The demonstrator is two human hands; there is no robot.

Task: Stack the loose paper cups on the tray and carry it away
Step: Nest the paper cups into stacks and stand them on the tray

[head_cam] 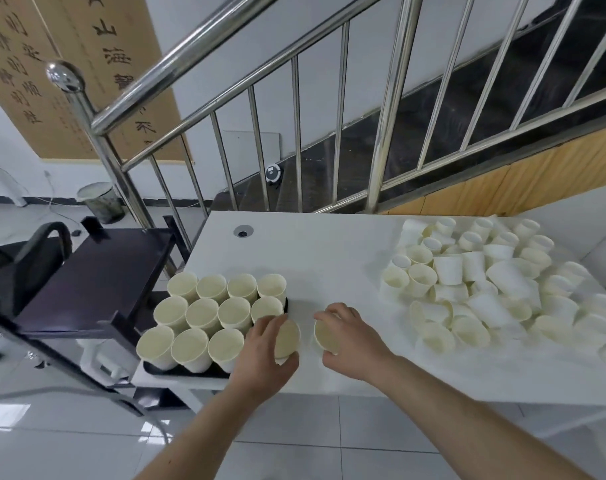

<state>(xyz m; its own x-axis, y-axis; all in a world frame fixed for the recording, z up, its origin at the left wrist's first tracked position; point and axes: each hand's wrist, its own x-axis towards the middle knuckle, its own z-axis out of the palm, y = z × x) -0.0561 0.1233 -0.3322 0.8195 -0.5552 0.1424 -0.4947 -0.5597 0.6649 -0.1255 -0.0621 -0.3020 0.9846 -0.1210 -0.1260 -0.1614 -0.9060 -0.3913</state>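
Observation:
A black tray (187, 371) sits at the left end of the white table (329, 251), filled with several upright paper cups (204, 311) in rows. My left hand (263, 355) grips one cup (287, 337) at the tray's near right corner. My right hand (350, 341) holds another paper cup (326, 336) just right of the tray, above the table. A big heap of loose paper cups (485, 289) lies on the right half of the table, most of them tipped over.
A steel stair railing (294, 109) rises behind the table. A dark side table (97, 282) and an office chair (24, 258) stand to the left. A bucket (99, 200) sits on the floor beyond. Tiled floor lies below the table's near edge.

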